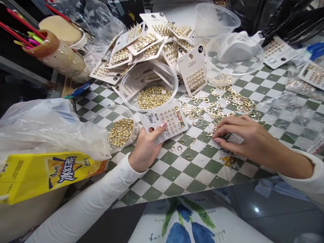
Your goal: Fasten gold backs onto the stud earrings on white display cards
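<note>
My left hand (149, 145) grips an earring card (165, 125) by its lower left end, thumb on top. The card's back faces up, with a price label and rows of small gold pieces. Over the checkered table, my right hand (243, 138) has thumb and fingertips pinched together at the edge of a heap of gold hoop earrings (215, 109). Whatever lies between those fingertips is too small to make out. Several loose hoops (179, 147) lie between my hands. Beyond the card stands a clear tub (124, 89) of gold earring backs (154, 97).
A second clear tub (135, 133) of gold bits leans near my left wrist. Filled earring cards (144, 44) are piled at the back, with one card (193, 71) propped upright. More clear tubs (235, 54) stand back right. A yellow drink carton (50, 175) and plastic bag (45, 125) crowd the left.
</note>
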A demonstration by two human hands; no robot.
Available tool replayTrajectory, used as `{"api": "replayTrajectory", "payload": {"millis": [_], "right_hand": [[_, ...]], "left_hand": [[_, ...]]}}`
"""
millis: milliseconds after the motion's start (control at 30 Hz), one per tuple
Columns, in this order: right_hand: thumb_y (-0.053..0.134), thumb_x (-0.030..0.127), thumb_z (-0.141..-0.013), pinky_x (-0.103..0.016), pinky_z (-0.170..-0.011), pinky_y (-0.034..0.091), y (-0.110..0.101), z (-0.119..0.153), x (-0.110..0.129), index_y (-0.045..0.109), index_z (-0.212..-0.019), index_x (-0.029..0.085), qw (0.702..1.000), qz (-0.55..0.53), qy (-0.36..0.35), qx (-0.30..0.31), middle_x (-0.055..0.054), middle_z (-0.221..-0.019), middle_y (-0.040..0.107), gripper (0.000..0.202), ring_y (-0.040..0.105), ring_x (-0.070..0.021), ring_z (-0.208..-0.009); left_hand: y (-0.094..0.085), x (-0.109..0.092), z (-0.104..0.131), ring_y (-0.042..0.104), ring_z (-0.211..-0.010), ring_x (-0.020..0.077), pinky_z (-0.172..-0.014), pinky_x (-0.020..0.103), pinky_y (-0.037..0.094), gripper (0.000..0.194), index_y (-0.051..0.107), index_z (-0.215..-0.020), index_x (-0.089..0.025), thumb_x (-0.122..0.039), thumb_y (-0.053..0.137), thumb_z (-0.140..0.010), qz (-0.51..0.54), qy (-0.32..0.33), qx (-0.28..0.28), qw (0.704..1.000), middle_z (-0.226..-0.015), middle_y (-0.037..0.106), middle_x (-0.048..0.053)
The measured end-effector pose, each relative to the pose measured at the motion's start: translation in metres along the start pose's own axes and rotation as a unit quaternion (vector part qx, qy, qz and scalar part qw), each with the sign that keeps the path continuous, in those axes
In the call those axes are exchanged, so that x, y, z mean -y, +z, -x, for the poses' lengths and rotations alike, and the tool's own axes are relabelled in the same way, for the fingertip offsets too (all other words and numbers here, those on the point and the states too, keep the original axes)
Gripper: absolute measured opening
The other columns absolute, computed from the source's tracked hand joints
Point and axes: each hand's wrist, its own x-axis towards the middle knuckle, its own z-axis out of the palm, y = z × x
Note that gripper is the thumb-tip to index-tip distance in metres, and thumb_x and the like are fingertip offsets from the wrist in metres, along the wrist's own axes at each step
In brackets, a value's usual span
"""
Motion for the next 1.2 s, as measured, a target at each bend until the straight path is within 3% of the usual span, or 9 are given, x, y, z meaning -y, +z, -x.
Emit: {"api": "replayTrajectory", "payload": {"millis": [200,433,567,700,867,1100,1200], "right_hand": [[0.060,0.022,-0.102,-0.039,-0.083,0.039,-0.010,-0.021,0.015,0.065,-0.098,0.021,0.999,0.004,-0.046,-0.020,-0.004,-0.102,0.068,0.007,0.068,-0.0202,-0.092],[0.054,0.021,-0.105,-0.037,-0.081,0.039,0.009,-0.053,0.012,0.069,-0.098,0.019,0.993,0.049,-0.103,-0.008,-0.005,-0.101,0.070,0.017,0.065,-0.0186,-0.087],[0.061,0.028,-0.102,-0.040,-0.084,0.039,0.012,-0.052,-0.001,0.073,-0.099,0.023,0.993,0.046,-0.106,-0.032,-0.005,-0.102,0.071,0.013,0.067,-0.0212,-0.092],[0.071,0.027,-0.096,-0.040,-0.082,0.043,0.012,-0.051,-0.007,0.077,-0.094,0.025,0.994,-0.026,-0.084,-0.071,-0.004,-0.096,0.070,0.007,0.066,-0.0202,-0.086],[0.073,0.029,-0.095,-0.036,-0.074,0.045,0.019,-0.056,-0.007,0.082,-0.095,0.028,0.990,-0.103,-0.081,-0.054,-0.004,-0.094,0.069,0.009,0.063,-0.0175,-0.079],[0.071,0.031,-0.096,-0.042,-0.084,0.043,0.027,-0.057,-0.008,0.076,-0.091,0.027,0.990,-0.120,-0.072,-0.033,-0.001,-0.091,0.070,0.009,0.066,-0.0191,-0.086],[0.070,0.029,-0.096,-0.039,-0.075,0.050,0.018,-0.059,-0.002,0.075,-0.092,0.026,0.983,-0.144,-0.070,-0.089,-0.003,-0.091,0.069,0.007,0.065,-0.0184,-0.082]], "left_hand": [[0.001,-0.001,0.002,0.060,-0.139,0.0325,-0.119,0.050,0.051,0.077,0.049,-0.151,-0.032,-0.018,0.082,-0.083,-0.004,-0.002,0.006,1.000,-0.143,0.069,0.008],[-0.001,0.000,0.001,0.058,-0.141,0.0322,-0.122,0.051,0.047,0.072,0.052,-0.149,-0.032,-0.017,0.080,-0.085,-0.012,0.002,0.024,1.000,-0.143,0.069,0.007],[0.000,-0.001,0.002,0.059,-0.140,0.0320,-0.122,0.053,0.046,0.074,0.051,-0.150,-0.032,-0.014,0.079,-0.084,0.003,-0.005,0.018,1.000,-0.144,0.068,0.007],[0.001,-0.001,0.003,0.059,-0.140,0.0321,-0.123,0.054,0.045,0.075,0.051,-0.150,-0.031,-0.013,0.079,-0.083,0.006,-0.008,0.009,1.000,-0.143,0.068,0.008],[-0.001,0.002,0.002,0.058,-0.141,0.0326,-0.123,0.054,0.044,0.074,0.050,-0.149,-0.032,-0.015,0.080,-0.083,0.001,0.004,0.034,0.999,-0.143,0.068,0.008],[0.000,0.003,0.002,0.060,-0.138,0.0321,-0.124,0.052,0.042,0.074,0.052,-0.147,-0.031,-0.019,0.083,-0.081,-0.007,0.006,0.033,0.999,-0.137,0.072,0.008],[0.002,0.004,0.003,0.060,-0.139,0.0326,-0.122,0.052,0.044,0.066,0.056,-0.144,-0.029,-0.022,0.082,-0.083,-0.006,0.015,0.048,0.999,-0.132,0.074,0.008]]}}
